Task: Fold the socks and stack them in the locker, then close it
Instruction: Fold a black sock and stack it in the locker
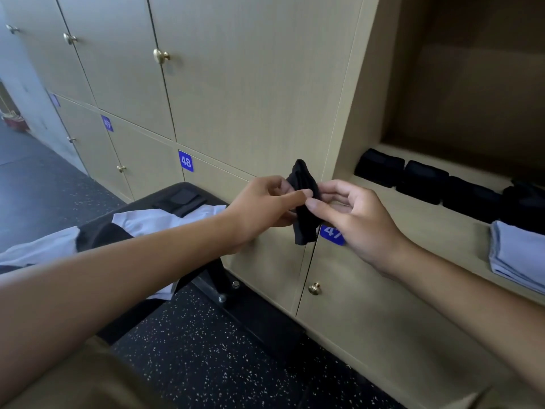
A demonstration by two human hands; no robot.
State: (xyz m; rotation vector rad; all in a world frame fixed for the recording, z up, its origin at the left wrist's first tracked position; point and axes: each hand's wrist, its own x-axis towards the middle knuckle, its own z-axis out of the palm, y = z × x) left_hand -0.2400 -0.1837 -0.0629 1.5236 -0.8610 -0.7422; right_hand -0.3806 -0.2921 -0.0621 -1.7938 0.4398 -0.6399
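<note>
Both the left hand (265, 202) and the right hand (351, 214) pinch one black sock (303, 202), held in the air before the locker doors, hiding part of a blue number plate (333, 234). On the open locker's shelf (413, 208) lie four folded black socks (421, 178) in a row, beside a folded pale-blue stack (519, 255). A bench (124, 228) at the left carries pale-blue and black clothes

A sock (303, 202) is held between both hands before door 47 (333, 233). Folded socks (424, 178) are lined up in the open locker (413, 208), right. A bench (165, 202) stands left.

bare forearms (147, 261), perhaps olive-brown sleeves (73, 379)
</note>
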